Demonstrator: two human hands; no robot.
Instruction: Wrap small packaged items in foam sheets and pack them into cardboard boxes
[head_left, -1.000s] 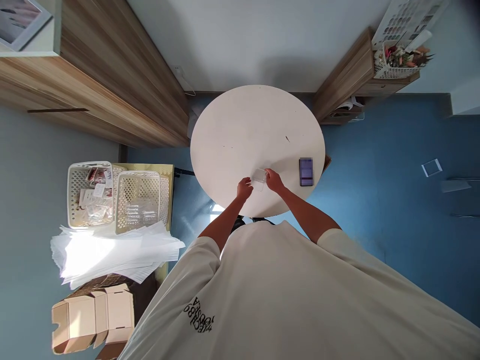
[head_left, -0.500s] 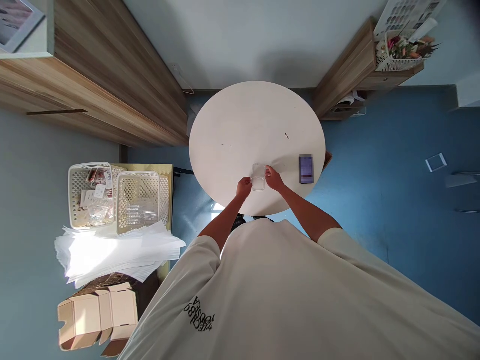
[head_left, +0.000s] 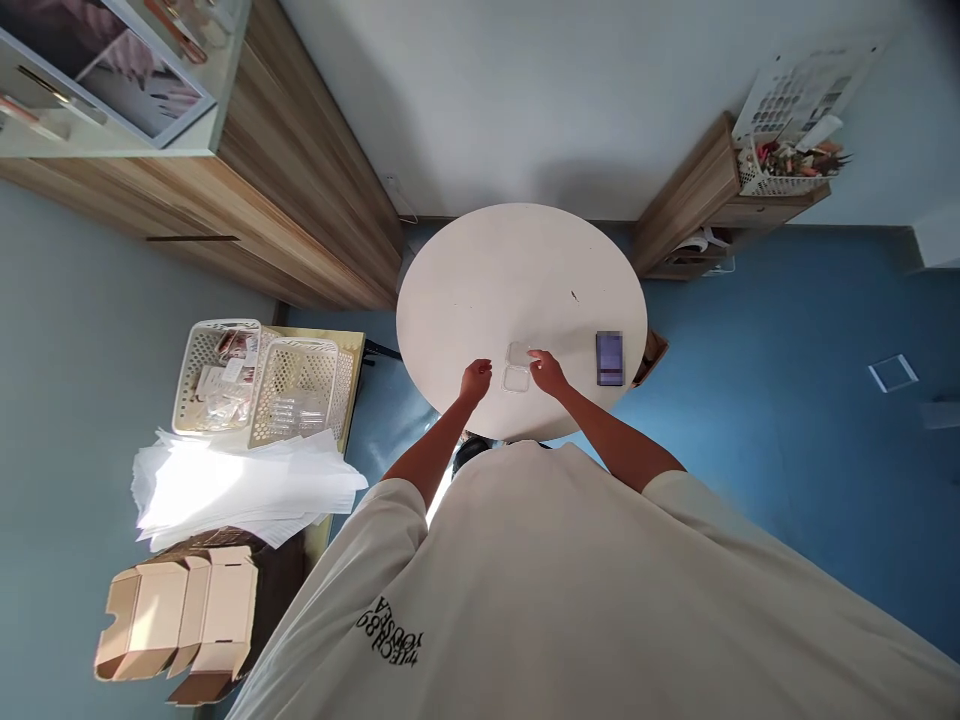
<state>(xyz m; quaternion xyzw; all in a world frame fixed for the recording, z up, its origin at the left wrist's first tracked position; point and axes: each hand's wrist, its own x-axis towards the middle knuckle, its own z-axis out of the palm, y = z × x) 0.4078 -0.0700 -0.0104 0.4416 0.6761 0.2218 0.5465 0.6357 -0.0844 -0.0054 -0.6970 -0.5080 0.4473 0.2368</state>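
A small clear plastic box [head_left: 516, 380] lies opened out on the round white table [head_left: 510, 270], its two halves one behind the other. My right hand [head_left: 549, 374] is at the right side of the box's far half, thumb and finger pinched at its edge. To the left of the box and apart from it is my left hand [head_left: 475, 380], fingers curled in, with nothing visible in them. A phone-like dark device with a purple screen [head_left: 610, 358] rests on the table beyond my right hand.
On my left, white baskets [head_left: 296, 390] hold clear boxes and packets, beside a stack of white sheets [head_left: 247, 485] and an unfolded cardboard box [head_left: 180, 615]. A wooden cabinet [head_left: 315, 130] stands at the far left, a wooden shelf unit [head_left: 686, 200] at the far right.
The clear box went from being held between both hands to lying opened out on the table. My left hand let go and drew away leftward; my right hand stayed at the box. The view shifted slightly.
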